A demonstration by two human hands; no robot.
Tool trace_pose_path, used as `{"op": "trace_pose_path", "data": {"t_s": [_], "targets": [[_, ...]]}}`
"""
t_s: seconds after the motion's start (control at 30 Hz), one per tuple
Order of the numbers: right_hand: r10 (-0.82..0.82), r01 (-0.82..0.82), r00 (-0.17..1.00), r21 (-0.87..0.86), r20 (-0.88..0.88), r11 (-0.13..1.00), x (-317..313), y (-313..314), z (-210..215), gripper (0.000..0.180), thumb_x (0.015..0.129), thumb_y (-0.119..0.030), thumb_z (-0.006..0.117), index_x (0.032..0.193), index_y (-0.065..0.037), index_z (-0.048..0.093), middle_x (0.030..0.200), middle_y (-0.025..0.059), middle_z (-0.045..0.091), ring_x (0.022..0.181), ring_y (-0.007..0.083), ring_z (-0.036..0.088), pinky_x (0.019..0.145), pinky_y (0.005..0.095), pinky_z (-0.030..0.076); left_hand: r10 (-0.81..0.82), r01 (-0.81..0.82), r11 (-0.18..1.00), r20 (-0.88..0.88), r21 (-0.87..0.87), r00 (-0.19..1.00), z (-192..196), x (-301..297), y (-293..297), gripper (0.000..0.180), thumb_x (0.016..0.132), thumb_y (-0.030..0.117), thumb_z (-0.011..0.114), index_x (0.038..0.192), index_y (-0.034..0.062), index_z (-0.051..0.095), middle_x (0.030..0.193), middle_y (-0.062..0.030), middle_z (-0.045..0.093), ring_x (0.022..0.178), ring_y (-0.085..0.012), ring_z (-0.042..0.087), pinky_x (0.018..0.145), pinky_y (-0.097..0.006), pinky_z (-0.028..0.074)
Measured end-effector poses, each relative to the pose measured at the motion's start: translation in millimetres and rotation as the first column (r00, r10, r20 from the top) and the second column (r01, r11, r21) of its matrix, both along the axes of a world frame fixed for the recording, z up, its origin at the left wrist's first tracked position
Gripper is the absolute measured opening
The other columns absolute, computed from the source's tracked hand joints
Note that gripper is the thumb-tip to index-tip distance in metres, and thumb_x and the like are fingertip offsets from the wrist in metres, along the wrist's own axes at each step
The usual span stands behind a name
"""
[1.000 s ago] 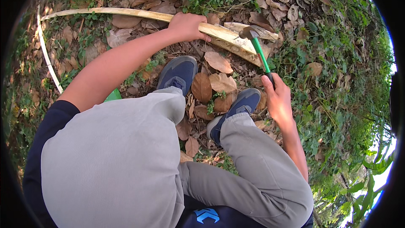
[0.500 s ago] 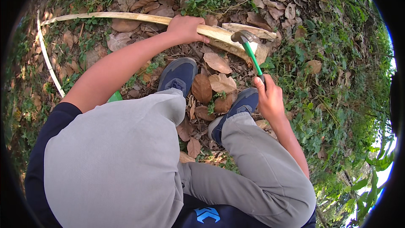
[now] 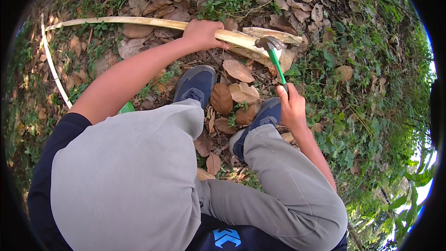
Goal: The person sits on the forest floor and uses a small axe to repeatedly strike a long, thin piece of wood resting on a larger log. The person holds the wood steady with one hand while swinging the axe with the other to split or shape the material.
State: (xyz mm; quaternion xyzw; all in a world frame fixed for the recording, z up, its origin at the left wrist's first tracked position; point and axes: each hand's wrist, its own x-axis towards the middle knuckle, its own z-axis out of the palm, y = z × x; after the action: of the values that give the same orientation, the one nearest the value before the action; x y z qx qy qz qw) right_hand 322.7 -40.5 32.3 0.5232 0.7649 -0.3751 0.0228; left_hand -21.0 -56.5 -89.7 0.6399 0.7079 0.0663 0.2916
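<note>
Leaf-littered ground (image 3: 139, 32) underfoot. Left hand (image 3: 202, 35) wraps the bamboo strip (image 3: 153, 22), pinning it. Right hand (image 3: 291, 107) clenches the green hammer (image 3: 275, 56); its head rests on the strip, just right of my left grip.

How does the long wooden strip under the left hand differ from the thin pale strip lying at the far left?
The long wooden strip is wide and yellowish; the thin pale strip is much narrower and nearly white. The wide one runs across the top of the view, the thin one from top to bottom along the left side. The left hand grips the wide one and the hammer in the right hand meets its end; the thin one lies untouched. Both rest on leaf litter.
</note>
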Motion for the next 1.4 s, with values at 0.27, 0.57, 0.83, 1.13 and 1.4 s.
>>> {"op": "trace_pose_path", "data": {"t_s": [0.27, 0.57, 0.83, 1.13, 1.4], "targets": [[0.034, 0.012, 0.972, 0.194, -0.233, 0.981, -27.4, 15.6, 49.9, 0.025, 0.109, -0.027, 0.053, 0.103, -0.003, 0.054, 0.063, 0.0129, 0.053, 0.053, 0.0274, 0.051, 0.054, 0.04, 0.042, 0.005, -0.004, 0.998, -0.023, 0.068, 1.0, -1.9, -3.4, -7.5, 0.067, 0.072, 0.069, 0.077, 0.109, 0.0139, 0.068, 0.095, -0.0079, 0.074, 0.096, -0.0303, 0.071, 0.083, -0.046, 0.051], [-0.023, 0.018, 0.999, 0.1, 0.044, 0.995, -23.1, 10.5, 35.3, 0.034, 0.108, -0.036, 0.053, 0.105, -0.003, 0.057, 0.067, 0.0202, 0.06, 0.061, 0.0405, 0.06, 0.058, 0.0485, 0.045, -0.018, 0.019, 0.999, -0.029, 0.04, 0.999, -1.7, -2.7, -5.4, 0.066, 0.072, 0.069, 0.077, 0.106, 0.0129, 0.069, 0.097, -0.0085, 0.074, 0.095, -0.0309, 0.071, 0.081, -0.046, 0.052], [0.05, -0.021, 0.993, 0.264, -0.104, 0.964, -13.0, -0.9, 31.1, 0.026, 0.108, -0.031, 0.051, 0.107, -0.005, 0.053, 0.066, 0.0187, 0.06, 0.062, 0.0444, 0.062, 0.057, 0.0497, 0.047, -0.002, 0.003, 0.998, -0.013, 0.06, 1.0, -1.2, -1.8, -3.8, 0.066, 0.072, 0.069, 0.077, 0.108, 0.014, 0.068, 0.099, -0.0073, 0.074, 0.098, -0.0301, 0.07, 0.082, -0.046, 0.051], [0.044, -0.05, 0.977, 0.022, 0.209, 0.999, -12.6, -19.8, 27.0, 0.032, 0.106, -0.038, 0.052, 0.104, -0.007, 0.053, 0.071, 0.0232, 0.066, 0.073, 0.0503, 0.064, 0.063, 0.0576, 0.048, -0.096, 0.1, 0.99, -0.043, 0.101, 0.994, -5.3, -7.6, -6.3, 0.078, 0.078, 0.076, 0.068, 0.116, 0.0077, 0.066, 0.103, -0.0102, 0.073, 0.1, -0.0306, 0.07, 0.086, -0.046, 0.052], [0.065, -0.073, 0.996, 0.154, 0.058, 0.985, -14.1, -19.1, 26.3, 0.023, 0.099, -0.027, 0.064, 0.102, -0.006, 0.055, 0.064, 0.0154, 0.063, 0.061, 0.0415, 0.063, 0.057, 0.0496, 0.048, -0.123, 0.125, 0.992, 0.062, -0.031, 0.99, 11.3, -16.4, -1.6, 0.07, 0.092, 0.068, 0.058, 0.119, 0.0036, 0.062, 0.117, -0.0162, 0.07, 0.11, -0.0347, 0.066, 0.092, -0.048, 0.051]]}}
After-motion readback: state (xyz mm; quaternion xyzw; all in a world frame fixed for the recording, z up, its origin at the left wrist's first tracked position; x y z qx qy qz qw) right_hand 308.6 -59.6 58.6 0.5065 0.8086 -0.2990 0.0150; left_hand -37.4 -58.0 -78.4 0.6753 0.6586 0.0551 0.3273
